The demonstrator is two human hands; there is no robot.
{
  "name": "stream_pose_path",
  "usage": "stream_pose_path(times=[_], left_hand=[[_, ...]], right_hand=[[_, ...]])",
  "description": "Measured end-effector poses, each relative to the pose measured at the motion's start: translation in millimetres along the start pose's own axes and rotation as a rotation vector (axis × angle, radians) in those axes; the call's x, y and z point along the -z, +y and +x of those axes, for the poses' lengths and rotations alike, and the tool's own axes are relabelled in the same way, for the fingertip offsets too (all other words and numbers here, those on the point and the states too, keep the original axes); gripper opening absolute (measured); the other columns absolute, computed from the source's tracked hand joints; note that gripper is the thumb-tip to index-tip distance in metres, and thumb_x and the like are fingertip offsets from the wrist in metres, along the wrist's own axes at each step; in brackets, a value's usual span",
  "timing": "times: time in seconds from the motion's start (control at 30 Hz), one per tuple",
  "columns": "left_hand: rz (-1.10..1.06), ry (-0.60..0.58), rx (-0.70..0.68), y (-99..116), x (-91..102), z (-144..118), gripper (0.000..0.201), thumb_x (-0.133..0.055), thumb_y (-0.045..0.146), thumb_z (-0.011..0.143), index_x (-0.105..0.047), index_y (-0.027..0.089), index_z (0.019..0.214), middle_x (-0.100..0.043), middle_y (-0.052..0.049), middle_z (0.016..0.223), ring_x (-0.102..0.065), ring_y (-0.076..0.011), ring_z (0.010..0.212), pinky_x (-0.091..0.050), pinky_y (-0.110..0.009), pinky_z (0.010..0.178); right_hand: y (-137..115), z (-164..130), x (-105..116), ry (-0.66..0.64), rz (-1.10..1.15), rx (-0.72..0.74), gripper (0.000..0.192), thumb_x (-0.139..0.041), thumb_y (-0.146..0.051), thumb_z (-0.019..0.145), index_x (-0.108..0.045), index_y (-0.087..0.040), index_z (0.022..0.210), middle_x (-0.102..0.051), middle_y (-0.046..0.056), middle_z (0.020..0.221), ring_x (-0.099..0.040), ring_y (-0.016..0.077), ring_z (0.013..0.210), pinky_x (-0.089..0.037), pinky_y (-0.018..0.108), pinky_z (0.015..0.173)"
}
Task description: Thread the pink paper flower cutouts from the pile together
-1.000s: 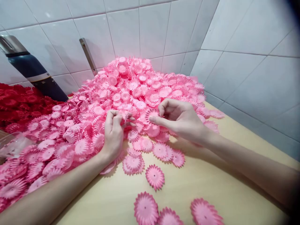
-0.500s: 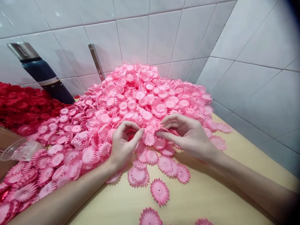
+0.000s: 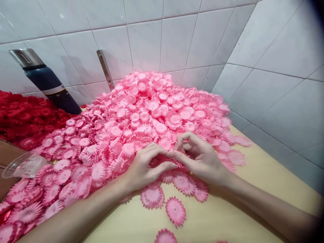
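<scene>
Both of my hands meet over the near edge of a large heap of pink scalloped flower-petal discs (image 3: 154,104). My left hand (image 3: 149,165) has its fingers curved forward and its thumb apart from them. Its fingertips touch the thumb tip of my right hand (image 3: 199,157). The fingers of my right hand are curled, with index finger and thumb close together; whether a petal disc sits between them is hidden. Just below the hands, overlapping discs (image 3: 152,196) lie on the pale yellow table (image 3: 210,219), and a single disc (image 3: 175,211) lies nearer to me.
A dark blue bottle (image 3: 54,84) with a steel cap leans at the back left beside a red petal heap (image 3: 30,116). A clear plastic cup (image 3: 25,165) and a cardboard box (image 3: 6,152) stand at left. Tiled walls (image 3: 146,44) bound the back and right.
My left hand has moved right and its fingers have come against my right thumb. My right hand has dropped slightly; the disc edge seen at its fingertips no longer shows clearly.
</scene>
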State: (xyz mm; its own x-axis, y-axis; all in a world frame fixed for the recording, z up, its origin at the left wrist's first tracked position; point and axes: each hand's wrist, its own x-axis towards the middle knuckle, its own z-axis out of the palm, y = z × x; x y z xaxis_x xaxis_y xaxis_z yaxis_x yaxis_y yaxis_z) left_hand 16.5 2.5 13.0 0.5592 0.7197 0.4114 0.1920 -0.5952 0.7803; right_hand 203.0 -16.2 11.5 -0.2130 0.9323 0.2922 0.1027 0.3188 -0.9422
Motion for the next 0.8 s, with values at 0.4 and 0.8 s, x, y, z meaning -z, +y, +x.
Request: stream_pose_path(times=[0.4,0.8], left_hand=[[-0.163,-0.042,0.13,3.5,2.7,2.4,0.014,-0.059,0.028,0.089,-0.065,0.017,0.085,-0.067,-0.006,0.082,-0.062,-0.0168,0.076,-0.049,-0.031,0.073],[-0.04,0.091,0.067,5.1,0.5,3.4,0.01,-0.064,0.027,0.087,-0.064,0.018,0.081,-0.066,-0.006,0.088,-0.061,-0.0195,0.085,-0.047,-0.035,0.08]], right_hand=[[1.8,0.7,5.6,-0.155,0.025,-0.028,0.025,-0.078,-0.029,0.075,-0.054,-0.02,0.073,-0.056,-0.004,0.065,-0.05,0.0104,0.057,-0.039,0.024,0.052],[-1.7,0.9,4.4,-0.21,-0.159,0.126,0.018,-0.058,-0.037,0.091,-0.063,-0.02,0.085,-0.065,0.0,0.071,-0.058,0.0125,0.059,-0.045,0.026,0.054]])
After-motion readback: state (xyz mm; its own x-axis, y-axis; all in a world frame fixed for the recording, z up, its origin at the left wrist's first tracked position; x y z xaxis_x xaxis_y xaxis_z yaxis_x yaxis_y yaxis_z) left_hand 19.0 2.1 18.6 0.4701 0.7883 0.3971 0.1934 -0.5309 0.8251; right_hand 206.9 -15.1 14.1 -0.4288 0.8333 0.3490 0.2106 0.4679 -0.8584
